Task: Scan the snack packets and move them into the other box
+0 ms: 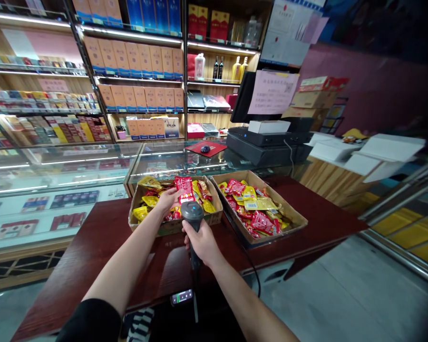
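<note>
Left hand (pixel 168 201) pinching red packet (pixel 184 189) over the left box (pixel 211 218) on the desk (pixel 107 240). Right hand (pixel 202 243) clamped round black scanner (pixel 191 211) (nearer than the packet). Right box (pixel 273 238) sits just beside.

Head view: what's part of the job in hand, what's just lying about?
Seemingly in use:
red packet, in left hand
scanner, in right hand
left carton of packets
right carton of packets, probably

Apparently just lying about:
mouse on red mat
lit phone-like device
shelved orange boxes
</note>
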Demonstrator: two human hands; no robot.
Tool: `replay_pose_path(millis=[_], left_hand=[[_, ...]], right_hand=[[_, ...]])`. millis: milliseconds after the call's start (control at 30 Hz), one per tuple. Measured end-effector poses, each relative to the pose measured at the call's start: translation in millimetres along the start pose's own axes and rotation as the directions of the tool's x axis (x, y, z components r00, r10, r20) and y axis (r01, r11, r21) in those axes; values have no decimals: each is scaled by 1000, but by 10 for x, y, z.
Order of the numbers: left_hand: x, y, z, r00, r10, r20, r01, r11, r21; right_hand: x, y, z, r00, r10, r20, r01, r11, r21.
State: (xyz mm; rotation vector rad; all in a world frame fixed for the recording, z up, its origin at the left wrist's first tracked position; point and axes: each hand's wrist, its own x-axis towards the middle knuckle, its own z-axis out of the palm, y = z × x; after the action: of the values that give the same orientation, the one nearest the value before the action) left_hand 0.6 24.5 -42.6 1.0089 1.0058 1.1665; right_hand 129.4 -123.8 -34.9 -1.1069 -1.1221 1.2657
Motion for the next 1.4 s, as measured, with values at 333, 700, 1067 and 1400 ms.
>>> replay_pose_path(millis=[333, 700, 1067, 1400], left_hand=[[-12, 21, 4, 1000, -4, -2, 4, 1000, 28], [-12, 9, 18, 988, -122, 99, 129, 990, -65], [500, 366, 1249, 917, -329, 226, 311, 944, 112], [635, -46, 2308, 881, -335, 335, 267, 935, 232]], right_hand=[[103, -41, -34, 1000, 14, -20, -12, 995, 104], [1039, -550, -469, 936, 347, -54, -312, 894, 321], [1403, -969, -1565, 891, 454, -7, -415, 821, 393], [1284, -1229, -2657, 799, 379, -467, -186, 894, 407]])
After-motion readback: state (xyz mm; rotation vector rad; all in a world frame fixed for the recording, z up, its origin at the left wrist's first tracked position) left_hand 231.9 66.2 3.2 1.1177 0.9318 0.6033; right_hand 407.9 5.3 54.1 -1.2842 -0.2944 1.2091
